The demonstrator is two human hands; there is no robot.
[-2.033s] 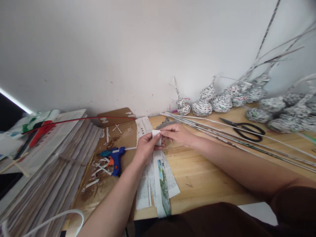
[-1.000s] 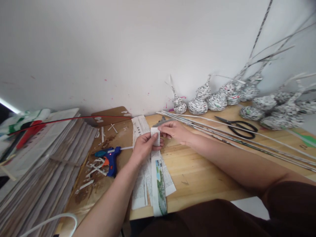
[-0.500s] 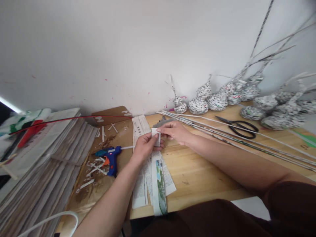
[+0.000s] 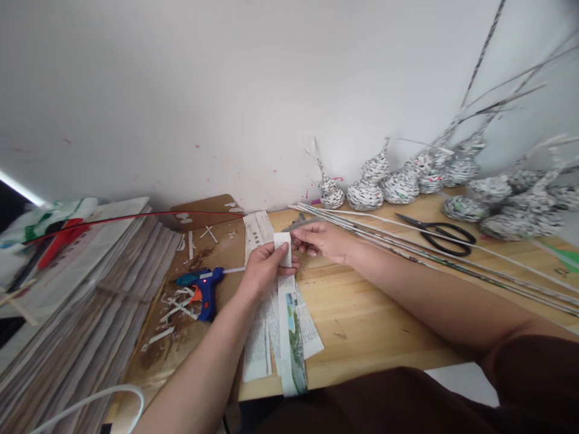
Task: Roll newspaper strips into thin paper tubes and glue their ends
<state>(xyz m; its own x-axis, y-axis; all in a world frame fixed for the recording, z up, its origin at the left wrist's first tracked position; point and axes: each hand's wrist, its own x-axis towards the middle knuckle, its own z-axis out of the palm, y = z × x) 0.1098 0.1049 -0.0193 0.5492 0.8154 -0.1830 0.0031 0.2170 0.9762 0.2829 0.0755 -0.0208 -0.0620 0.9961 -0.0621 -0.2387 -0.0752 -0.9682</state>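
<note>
My left hand is closed on a newspaper strip, thumb on top and fingers behind. The strip's top end stands above the thumb, and its printed, partly green lower part hangs down to the table's front edge. My right hand is just right of the strip's top, thumb and fingers pinched together; what they hold, if anything, is too small to make out. More newspaper strips lie under my left hand. Behind my fingers lies a grey object, partly hidden.
To the left, a blue glue gun rests among paper scraps on brown cardboard, beside a tall newspaper stack. Rolled paper rods and black scissors lie right. Woven paper gourd shapes line the wall.
My right fingertips have moved slightly right, off the top of the strip, which now shows more fully. My left hand keeps its hold in nearly the same place.
</note>
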